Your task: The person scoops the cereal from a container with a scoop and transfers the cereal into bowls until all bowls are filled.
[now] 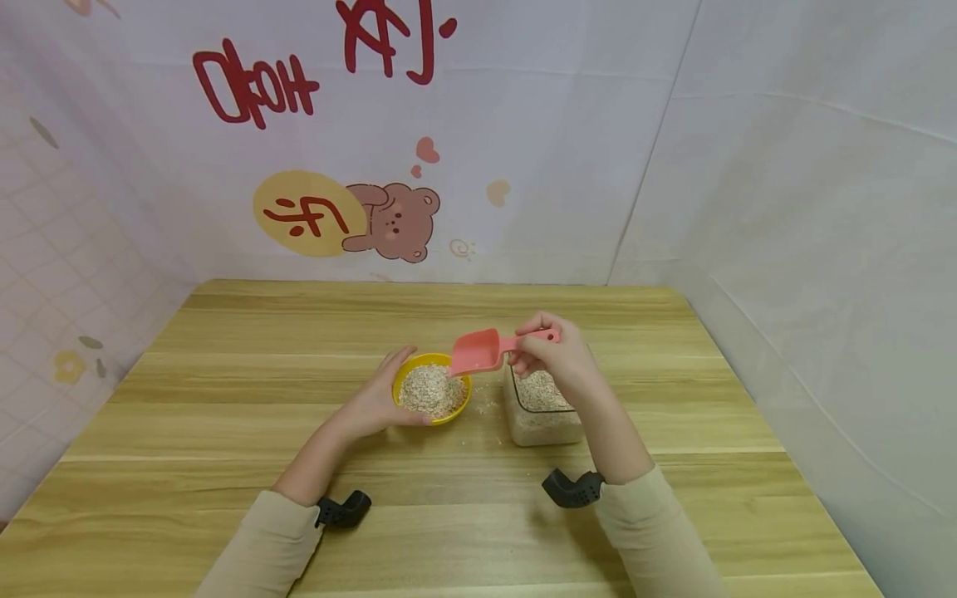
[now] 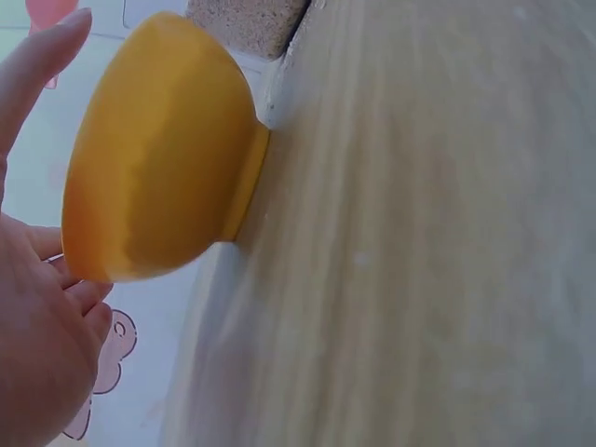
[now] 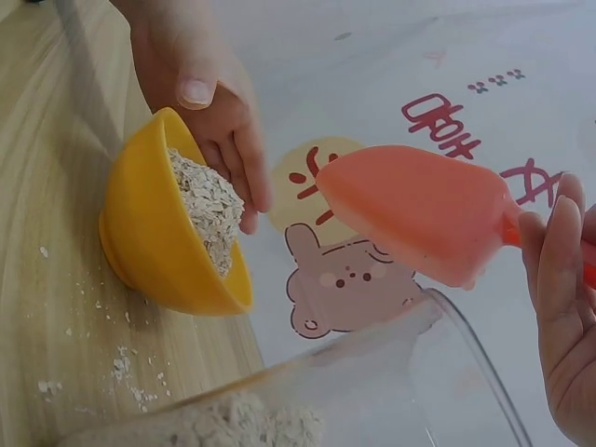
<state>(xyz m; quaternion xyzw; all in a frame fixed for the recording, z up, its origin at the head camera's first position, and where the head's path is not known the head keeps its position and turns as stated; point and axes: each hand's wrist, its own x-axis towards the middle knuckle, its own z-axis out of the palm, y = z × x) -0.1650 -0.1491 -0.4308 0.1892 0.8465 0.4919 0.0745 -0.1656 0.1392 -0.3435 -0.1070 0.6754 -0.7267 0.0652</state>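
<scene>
A yellow bowl (image 1: 395, 399) heaped with oat flakes (image 1: 432, 390) stands on the table. My left hand (image 1: 377, 404) spreads around its left side, thumb near the front rim and fingers at the back. In the left wrist view, the thumb is held off the yellow wall while fingers lie by the rim. My right hand (image 1: 557, 353) pinches the handle of a pink scoop (image 1: 476, 352), raised between the bowl and a clear square container (image 1: 544, 428). Only a few bits cling to the scoop in the right wrist view. The container holds more flakes, partly hidden under the right hand.
Loose flakes (image 3: 121, 363) lie scattered on the wooden table (image 1: 449, 515) between bowl and container. A printed curtain (image 1: 523, 124) rises behind the table's far edge, and a plain white one (image 1: 815, 208) hangs at the right. Dark wrist mounts (image 1: 571, 488) sit at both sleeves.
</scene>
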